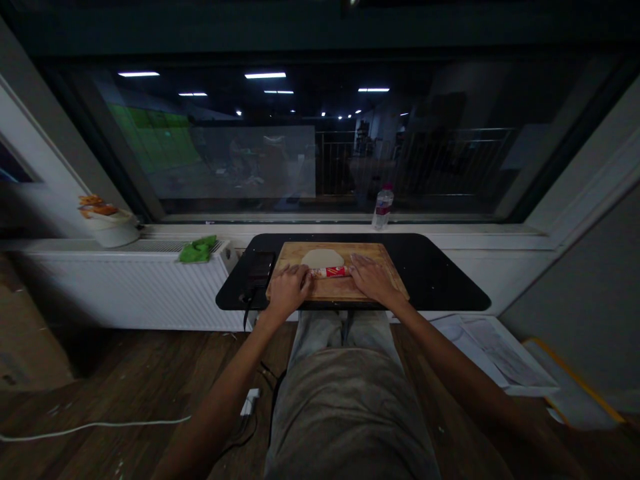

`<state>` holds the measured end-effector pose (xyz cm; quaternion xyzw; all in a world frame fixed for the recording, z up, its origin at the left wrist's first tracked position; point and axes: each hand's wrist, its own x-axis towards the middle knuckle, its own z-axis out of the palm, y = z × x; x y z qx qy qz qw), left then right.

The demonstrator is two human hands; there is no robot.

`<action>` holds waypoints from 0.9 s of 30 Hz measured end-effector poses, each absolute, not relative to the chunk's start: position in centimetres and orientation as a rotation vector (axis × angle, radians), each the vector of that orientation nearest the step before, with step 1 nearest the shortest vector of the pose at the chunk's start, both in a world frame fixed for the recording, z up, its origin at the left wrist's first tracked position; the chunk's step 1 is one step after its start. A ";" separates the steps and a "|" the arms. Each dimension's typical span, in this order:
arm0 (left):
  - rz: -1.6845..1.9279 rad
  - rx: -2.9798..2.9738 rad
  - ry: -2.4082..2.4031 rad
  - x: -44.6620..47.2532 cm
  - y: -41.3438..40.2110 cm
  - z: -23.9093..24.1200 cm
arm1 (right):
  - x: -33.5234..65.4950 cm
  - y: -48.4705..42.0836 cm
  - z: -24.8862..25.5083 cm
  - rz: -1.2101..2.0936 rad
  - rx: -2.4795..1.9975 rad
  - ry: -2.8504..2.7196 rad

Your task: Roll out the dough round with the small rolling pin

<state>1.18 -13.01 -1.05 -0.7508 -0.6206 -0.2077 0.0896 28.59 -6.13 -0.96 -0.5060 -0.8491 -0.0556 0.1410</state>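
A flat, rounded sheet of pale dough [323,258] lies on a wooden cutting board [340,289]. Along its near edge, crosswise on the board, is a rolling pin [329,272] with a red and white printed wrapping round its middle. My left hand [291,283] curls over the pin's left end. Over the right end rests my right hand [373,275], palm down with fingers stretched forward. Both ends of the pin are hidden under my hands.
The board sits on a small black table [440,287] against the windowsill. A dark flat device [261,267] with a cable lies left of the board. A water bottle [383,208] stands behind. Green cloth [197,249] and a white pot [114,228] are on the left.
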 end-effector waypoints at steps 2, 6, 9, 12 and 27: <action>-0.617 -2.223 -1.862 1.2 -12.8 -1.1 | 28.7 -6.1 -1.0 -0.158 -1.443 -2.465; -0.587 -2.205 -1.880 1.2 -11.8 -1.3 | 28.6 -5.5 -0.9 -0.147 -1.472 -2.489; -0.565 -2.238 -1.829 0.9 -10.3 -1.8 | 28.2 -4.5 -0.7 -0.149 -1.488 -2.504; -0.505 -2.289 -1.767 0.4 -8.3 -2.2 | 27.7 -3.3 -0.5 -0.161 -1.530 -2.459; -0.181 -2.500 -1.907 0.2 3.5 0.7 | 24.9 -6.7 -1.1 -0.204 -1.634 -2.293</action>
